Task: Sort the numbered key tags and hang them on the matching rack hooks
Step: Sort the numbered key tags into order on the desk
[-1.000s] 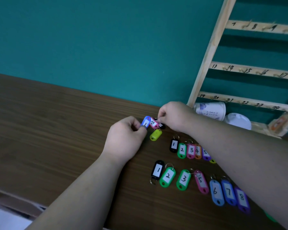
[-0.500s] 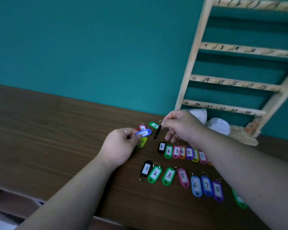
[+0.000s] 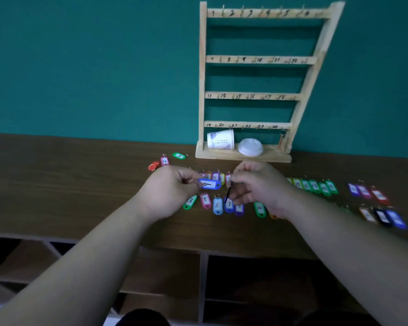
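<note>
A: What is held in the hands?

B: A blue oval plastic key tag (image 3: 210, 184) is pinched at its ring end by the curled fingers of the left hand (image 3: 172, 191). A thin black key tag (image 3: 228, 196), seen edge-on, is pinched at its top by the right hand (image 3: 257, 184) and is hung just beside the blue one.

A: What is found around them?

B: Rows of coloured key tags (image 3: 217, 205) are laid on the dark wooden table (image 3: 57, 172), partly hidden by both hands. A pale wooden rack (image 3: 250, 60) is stood behind them.

A: What can be counted?

B: Four numbered rails are seen on the rack, six numbers on each. One white paper cup (image 3: 220, 139) is laid on its side on the rack's base, beside one white lid (image 3: 250, 147). Three loose tags, a red tag (image 3: 154, 165), a pink tag (image 3: 164, 161) and a green tag (image 3: 179, 156), are set apart at the left.
</note>
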